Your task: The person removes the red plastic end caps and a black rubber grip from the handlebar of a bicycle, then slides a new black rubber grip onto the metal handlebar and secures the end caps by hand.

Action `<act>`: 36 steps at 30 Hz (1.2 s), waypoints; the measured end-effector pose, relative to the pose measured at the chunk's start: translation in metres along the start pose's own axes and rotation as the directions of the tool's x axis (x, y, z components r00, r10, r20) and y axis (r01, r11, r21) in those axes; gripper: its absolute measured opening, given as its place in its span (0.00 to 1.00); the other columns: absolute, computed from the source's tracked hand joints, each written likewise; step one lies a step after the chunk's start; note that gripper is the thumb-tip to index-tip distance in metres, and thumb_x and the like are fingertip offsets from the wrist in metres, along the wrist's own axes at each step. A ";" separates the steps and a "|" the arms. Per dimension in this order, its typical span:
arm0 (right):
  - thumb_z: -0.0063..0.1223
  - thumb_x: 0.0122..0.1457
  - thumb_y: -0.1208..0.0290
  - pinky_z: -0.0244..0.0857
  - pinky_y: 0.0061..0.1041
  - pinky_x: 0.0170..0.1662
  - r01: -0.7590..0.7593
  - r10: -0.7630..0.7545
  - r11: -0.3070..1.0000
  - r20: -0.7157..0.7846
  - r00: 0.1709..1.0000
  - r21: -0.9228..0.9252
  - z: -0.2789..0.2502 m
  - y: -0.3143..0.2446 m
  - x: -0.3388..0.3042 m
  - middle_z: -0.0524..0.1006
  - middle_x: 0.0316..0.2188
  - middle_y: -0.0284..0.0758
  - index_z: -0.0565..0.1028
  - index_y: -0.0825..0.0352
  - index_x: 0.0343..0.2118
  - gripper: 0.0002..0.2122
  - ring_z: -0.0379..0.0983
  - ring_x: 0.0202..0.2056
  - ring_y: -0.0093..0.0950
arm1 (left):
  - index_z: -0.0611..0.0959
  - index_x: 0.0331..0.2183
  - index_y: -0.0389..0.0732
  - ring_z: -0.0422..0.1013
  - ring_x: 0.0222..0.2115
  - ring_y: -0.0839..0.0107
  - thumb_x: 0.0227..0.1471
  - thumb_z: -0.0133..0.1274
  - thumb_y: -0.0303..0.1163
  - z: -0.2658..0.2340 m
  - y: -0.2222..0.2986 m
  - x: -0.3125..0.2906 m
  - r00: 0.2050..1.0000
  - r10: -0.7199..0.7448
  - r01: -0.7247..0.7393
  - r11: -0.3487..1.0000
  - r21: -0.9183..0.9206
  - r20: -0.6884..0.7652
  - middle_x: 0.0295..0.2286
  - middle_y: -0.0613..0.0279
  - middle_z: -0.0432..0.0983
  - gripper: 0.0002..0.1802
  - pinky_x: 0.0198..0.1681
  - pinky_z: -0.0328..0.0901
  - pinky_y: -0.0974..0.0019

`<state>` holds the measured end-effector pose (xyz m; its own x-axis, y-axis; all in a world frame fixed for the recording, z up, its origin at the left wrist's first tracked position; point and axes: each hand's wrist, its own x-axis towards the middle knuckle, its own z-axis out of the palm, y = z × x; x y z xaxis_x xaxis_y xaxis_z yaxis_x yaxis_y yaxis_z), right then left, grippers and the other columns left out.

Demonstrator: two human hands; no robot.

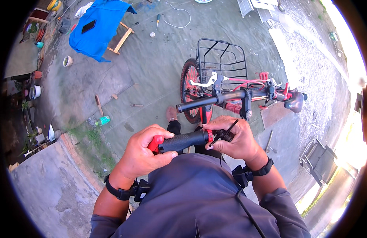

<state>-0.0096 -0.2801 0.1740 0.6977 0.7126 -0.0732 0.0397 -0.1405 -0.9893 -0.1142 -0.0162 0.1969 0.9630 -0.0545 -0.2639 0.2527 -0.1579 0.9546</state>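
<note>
My left hand (150, 152) is closed around the left end of a black bicycle handlebar grip (185, 141), which is off the bar. The grip has a red end piece (155, 143) beside my left thumb and a red clamp ring (210, 135) at its right end. My right hand (243, 139) pinches a black tool (225, 135) with a thin dark rod, like a folding hex key set, against the clamp ring. Beyond my hands, the bicycle's handlebar (211, 101) shows a bare left end. A white brake lever (207, 81) is mounted on it.
A black wire basket (221, 55) sits over the red-rimmed front wheel (189, 83). At the far left, a phone (88, 26) lies on a blue cloth (100, 35). A screwdriver (157, 20), a hammer (98, 105) and a green bottle (103, 120) lie on the ground.
</note>
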 end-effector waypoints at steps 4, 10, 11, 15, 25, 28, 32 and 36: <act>0.72 0.47 0.68 0.68 0.24 0.39 -0.078 0.081 0.992 -0.028 0.996 0.101 0.002 -0.002 -0.002 0.80 0.34 0.35 0.80 0.70 0.44 0.21 0.76 0.34 0.26 | 0.80 0.39 0.38 0.73 0.33 0.71 0.39 0.69 0.23 0.000 0.001 0.003 0.999 0.052 -0.052 0.998 0.027 -0.009 0.33 0.60 0.76 0.21 0.39 0.67 0.69; 0.69 0.46 0.81 0.72 0.23 0.41 -0.147 0.148 0.983 -0.001 0.989 0.107 -0.001 -0.009 -0.002 0.80 0.34 0.34 0.77 0.71 0.46 0.21 0.77 0.36 0.20 | 0.81 0.39 0.38 0.75 0.37 0.68 0.39 0.68 0.21 0.003 0.005 0.005 0.995 0.098 -0.097 0.993 0.069 -0.002 0.36 0.57 0.77 0.21 0.42 0.68 0.67; 0.68 0.46 0.81 0.72 0.23 0.41 -0.137 0.138 0.984 0.001 0.990 0.112 -0.002 -0.008 -0.003 0.80 0.34 0.34 0.77 0.71 0.46 0.21 0.77 0.36 0.20 | 0.81 0.39 0.38 0.75 0.37 0.67 0.39 0.68 0.20 0.003 0.007 0.006 0.994 0.110 -0.109 0.990 0.088 -0.002 0.37 0.57 0.77 0.21 0.42 0.68 0.67; 0.68 0.47 0.82 0.72 0.23 0.41 -0.104 0.105 0.982 0.003 0.994 0.155 -0.001 -0.006 -0.004 0.80 0.35 0.34 0.76 0.72 0.47 0.21 0.77 0.37 0.20 | 0.81 0.39 0.39 0.75 0.38 0.65 0.38 0.67 0.19 0.006 0.006 0.006 0.991 0.130 -0.126 0.983 0.130 -0.025 0.38 0.56 0.77 0.21 0.43 0.69 0.66; 0.74 0.47 0.69 0.69 0.24 0.43 -0.189 0.226 0.921 -0.072 0.971 0.340 0.001 -0.004 -0.011 0.80 0.35 0.36 0.79 0.70 0.44 0.22 0.77 0.37 0.25 | 0.80 0.40 0.38 0.73 0.38 0.68 0.38 0.66 0.17 0.015 0.011 0.007 0.991 0.126 -0.118 0.983 0.140 -0.052 0.38 0.55 0.76 0.23 0.42 0.68 0.67; 0.74 0.47 0.69 0.69 0.24 0.43 -0.184 0.226 0.915 -0.079 0.971 0.360 0.001 -0.004 -0.011 0.80 0.35 0.35 0.79 0.71 0.44 0.22 0.77 0.37 0.24 | 0.82 0.40 0.39 0.74 0.38 0.68 0.41 0.66 0.20 0.016 0.013 0.006 0.995 0.085 -0.081 0.993 0.084 -0.045 0.38 0.58 0.76 0.20 0.44 0.67 0.67; 0.75 0.46 0.68 0.68 0.23 0.43 -0.177 0.209 0.940 -0.081 0.975 0.291 -0.001 -0.004 -0.011 0.80 0.35 0.35 0.79 0.70 0.44 0.23 0.76 0.37 0.23 | 0.82 0.40 0.38 0.73 0.36 0.70 0.45 0.67 0.22 0.017 0.004 0.004 0.994 0.095 -0.094 0.995 0.020 -0.059 0.39 0.57 0.77 0.18 0.43 0.67 0.68; 0.70 0.47 0.79 0.71 0.22 0.41 -0.123 0.142 0.964 -0.066 0.988 0.234 -0.002 -0.005 -0.010 0.80 0.36 0.34 0.78 0.71 0.45 0.20 0.77 0.37 0.21 | 0.82 0.39 0.38 0.72 0.33 0.72 0.47 0.67 0.24 0.018 0.007 0.005 0.991 0.111 -0.106 0.992 0.063 -0.077 0.38 0.57 0.77 0.16 0.39 0.68 0.69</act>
<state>-0.0153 -0.2878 0.1802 0.7421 0.6382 -0.2048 -0.2148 -0.0630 -0.9746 -0.1090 -0.0353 0.2001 0.9894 0.0044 -0.1450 0.1426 -0.2134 0.9665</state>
